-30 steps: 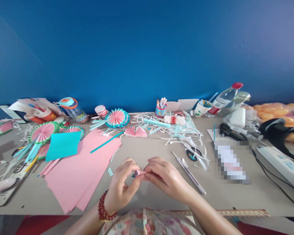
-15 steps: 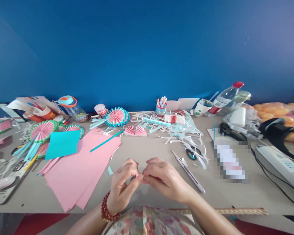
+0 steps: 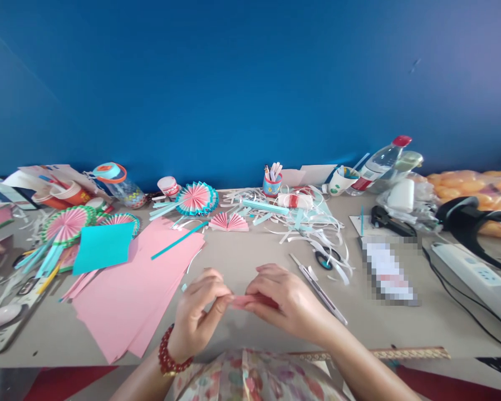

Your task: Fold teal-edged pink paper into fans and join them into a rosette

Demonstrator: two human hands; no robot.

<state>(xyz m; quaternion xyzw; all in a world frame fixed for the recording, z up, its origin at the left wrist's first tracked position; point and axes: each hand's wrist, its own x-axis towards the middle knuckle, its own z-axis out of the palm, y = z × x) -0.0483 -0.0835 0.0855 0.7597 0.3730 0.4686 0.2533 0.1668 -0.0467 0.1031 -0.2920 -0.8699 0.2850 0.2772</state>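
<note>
Head view, watched remotely: I have left grip [image 3: 200,313] and right grip [image 3: 283,305] both pinched closed on a folded pink paper strip [image 3: 244,301], stretched between them above the desk [image 3: 242,250]. Pink sheets [image 3: 136,289] left of the grips; cutter [image 3: 320,291] just right.

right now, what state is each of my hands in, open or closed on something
Left hand: closed, thumb and fingertips pinching one end of the pink paper.
Right hand: closed, holding the same paper.
</note>
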